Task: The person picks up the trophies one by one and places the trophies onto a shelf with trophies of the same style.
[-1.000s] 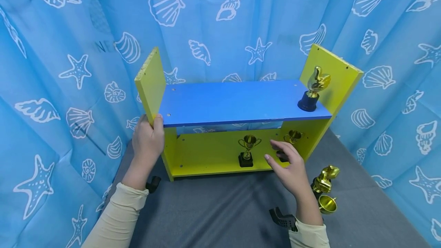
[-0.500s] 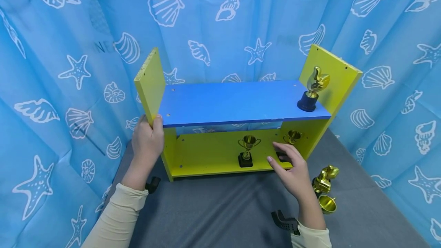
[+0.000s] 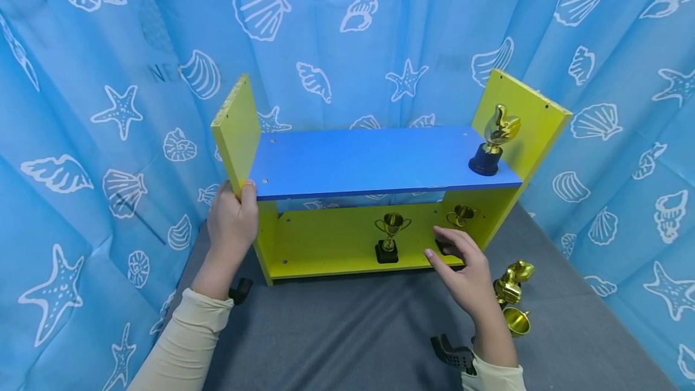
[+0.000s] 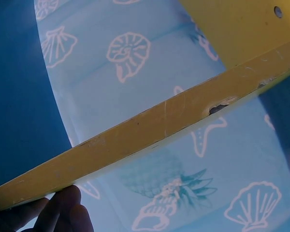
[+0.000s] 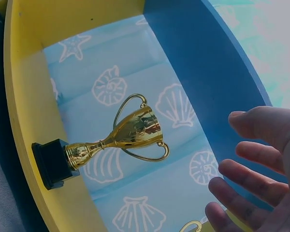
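Note:
A shelf unit with yellow side panels and a blue board point(image 3: 358, 158) stands on the table. My left hand point(image 3: 232, 216) grips the front edge of its left side panel point(image 3: 239, 125), thumb on the inner side. In the left wrist view, fingertips point(image 4: 67, 198) touch that panel's edge. My right hand point(image 3: 467, 270) hovers before the lower shelf with its fingers spread, holding nothing. Left of it, a gold trophy cup point(image 3: 388, 225) on a black base stands upright on the lower shelf. Behind it is a second trophy cup point(image 3: 461, 215), its base partly hidden by the fingers.
A gold thumbs-up trophy point(image 3: 496, 131) stands at the right end of the blue board. On the grey table point(image 3: 336, 330), right of the shelf, are a gold figure trophy point(image 3: 510, 282) and another gold cup point(image 3: 517, 321), partly behind my forearm. A blue shell-patterned curtain point(image 3: 347, 65) hangs behind.
My right hand has drawn back slightly to the right and down, away from the middle trophy cup. The left hand keeps its grip on the panel, and the trophies stay put.

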The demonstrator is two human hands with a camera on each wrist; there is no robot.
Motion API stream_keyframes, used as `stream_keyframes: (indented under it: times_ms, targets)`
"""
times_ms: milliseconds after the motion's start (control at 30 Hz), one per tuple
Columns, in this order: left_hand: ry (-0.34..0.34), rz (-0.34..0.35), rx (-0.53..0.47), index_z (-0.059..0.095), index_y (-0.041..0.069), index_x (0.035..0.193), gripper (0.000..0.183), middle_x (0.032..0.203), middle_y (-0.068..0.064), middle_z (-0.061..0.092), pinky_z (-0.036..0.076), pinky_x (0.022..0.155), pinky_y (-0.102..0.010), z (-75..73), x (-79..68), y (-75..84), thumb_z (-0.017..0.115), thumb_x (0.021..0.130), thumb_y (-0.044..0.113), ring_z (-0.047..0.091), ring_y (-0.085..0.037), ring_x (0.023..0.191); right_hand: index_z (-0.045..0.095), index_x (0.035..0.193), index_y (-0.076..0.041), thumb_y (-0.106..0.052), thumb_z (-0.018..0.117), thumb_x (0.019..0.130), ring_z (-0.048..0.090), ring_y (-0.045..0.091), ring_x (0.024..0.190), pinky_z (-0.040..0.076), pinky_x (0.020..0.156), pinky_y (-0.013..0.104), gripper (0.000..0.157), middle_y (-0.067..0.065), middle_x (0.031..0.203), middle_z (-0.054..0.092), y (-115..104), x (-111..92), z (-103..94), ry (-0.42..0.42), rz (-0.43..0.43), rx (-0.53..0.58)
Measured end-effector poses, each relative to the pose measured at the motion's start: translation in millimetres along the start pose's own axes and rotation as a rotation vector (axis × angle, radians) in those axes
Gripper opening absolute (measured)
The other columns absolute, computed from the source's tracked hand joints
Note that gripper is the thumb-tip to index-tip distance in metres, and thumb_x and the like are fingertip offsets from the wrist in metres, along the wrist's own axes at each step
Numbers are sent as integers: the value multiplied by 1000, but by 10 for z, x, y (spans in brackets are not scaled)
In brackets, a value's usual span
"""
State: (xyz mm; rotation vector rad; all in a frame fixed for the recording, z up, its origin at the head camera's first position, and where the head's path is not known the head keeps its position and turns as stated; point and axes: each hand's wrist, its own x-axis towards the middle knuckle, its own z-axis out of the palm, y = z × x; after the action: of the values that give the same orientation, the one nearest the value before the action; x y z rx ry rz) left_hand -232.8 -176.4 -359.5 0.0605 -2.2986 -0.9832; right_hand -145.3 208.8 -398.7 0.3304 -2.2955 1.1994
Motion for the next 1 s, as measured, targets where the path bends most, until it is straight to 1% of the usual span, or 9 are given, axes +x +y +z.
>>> stream_keyframes:
  times_ms: [100,233,333,567,800,1000]
  targets:
    - [0,-2,-1,44,11,79,49,73,-9,43,35,42,-35,-2,-2,2,27,103,50,43,-26,52,61,128,-4,-4,73,87,58,18,112,43,89,5,43,14,124,62,9,-7,-7,3,-2,-6]
    - [-3,-4,-3,44,10,80,49,73,-9,43,35,43,-35,-8,-3,6,27,103,50,44,-26,53,61,128,-4,-3,73,86,55,-3,111,44,89,7,43,16,124,62,14,-12,-17,2,-6,-7]
    - [-4,-5,-1,44,10,80,49,74,-9,43,35,44,-35,-11,-2,8,27,103,50,45,-25,54,61,127,-3,-2,73,86,51,-11,108,43,89,6,43,16,123,62,14,-18,-24,3,-11,-7]
    - [2,-4,4,44,11,79,49,74,-9,43,35,43,-35,-7,0,8,27,103,50,43,-26,52,61,127,-3,-2,73,86,50,-11,105,41,88,4,43,12,121,62,13,-32,-43,7,-13,-21]
    - [12,4,7,43,11,77,49,72,-9,42,32,41,-35,-1,1,4,27,103,50,41,-26,50,62,126,-3,-1,73,86,50,-11,105,41,87,4,42,12,120,63,3,-43,-64,9,-12,-27]
    - [9,4,4,43,11,78,48,72,-8,42,33,41,-35,1,-1,3,27,103,49,42,-25,50,62,126,-3,-1,72,86,50,-11,104,40,87,3,41,15,121,63,-8,-46,-82,9,-2,-30]
